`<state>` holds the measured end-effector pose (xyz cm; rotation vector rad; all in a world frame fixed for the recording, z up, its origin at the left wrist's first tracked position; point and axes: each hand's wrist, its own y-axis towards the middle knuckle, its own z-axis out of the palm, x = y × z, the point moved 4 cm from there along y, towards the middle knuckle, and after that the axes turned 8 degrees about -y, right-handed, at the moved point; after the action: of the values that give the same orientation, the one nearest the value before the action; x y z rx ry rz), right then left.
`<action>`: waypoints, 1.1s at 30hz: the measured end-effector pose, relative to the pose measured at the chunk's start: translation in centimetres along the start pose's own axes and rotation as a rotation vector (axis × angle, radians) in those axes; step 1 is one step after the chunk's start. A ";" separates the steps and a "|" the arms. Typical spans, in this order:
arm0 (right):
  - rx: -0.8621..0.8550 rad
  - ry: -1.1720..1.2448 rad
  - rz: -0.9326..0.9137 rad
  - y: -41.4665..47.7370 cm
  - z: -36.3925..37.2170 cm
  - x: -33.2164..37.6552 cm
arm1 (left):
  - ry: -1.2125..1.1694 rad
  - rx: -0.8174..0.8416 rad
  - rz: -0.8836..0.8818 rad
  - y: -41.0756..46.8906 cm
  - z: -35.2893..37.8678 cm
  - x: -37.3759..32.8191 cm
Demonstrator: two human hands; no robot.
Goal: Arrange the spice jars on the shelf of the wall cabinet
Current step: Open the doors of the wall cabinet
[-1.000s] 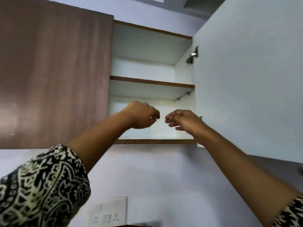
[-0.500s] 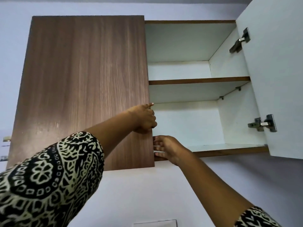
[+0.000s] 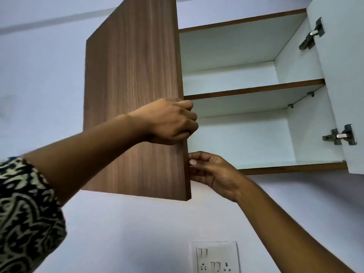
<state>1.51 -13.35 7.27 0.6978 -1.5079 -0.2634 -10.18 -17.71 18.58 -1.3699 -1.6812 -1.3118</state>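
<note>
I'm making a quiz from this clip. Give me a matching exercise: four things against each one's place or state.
1 left hand
2 right hand
3 white door
4 switch plate

a on the wall below the cabinet
b swung open, hinges showing
c grips brown door edge, higher
d pinches that edge, lower

Pairs: 1-c, 2-d, 3-b, 4-a

Lighting: even, soft, moderately bright; bluish cast on wall (image 3: 39, 79). Shadows: mild, beneath shelf (image 3: 254, 89). Glare: small glints on hinges (image 3: 341, 135). Focus: near sleeve (image 3: 25, 213) soft. Edges: wide-angle bending.
</note>
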 end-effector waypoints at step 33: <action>-0.163 -0.606 -0.295 5.0 46.7 -1.1 | 0.522 1.092 -0.625 -36.3 -12.6 8.4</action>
<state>-44.87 -20.76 5.26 0.7452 -1.9216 -0.8736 -48.70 -25.71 18.72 0.1256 -1.9758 -0.6647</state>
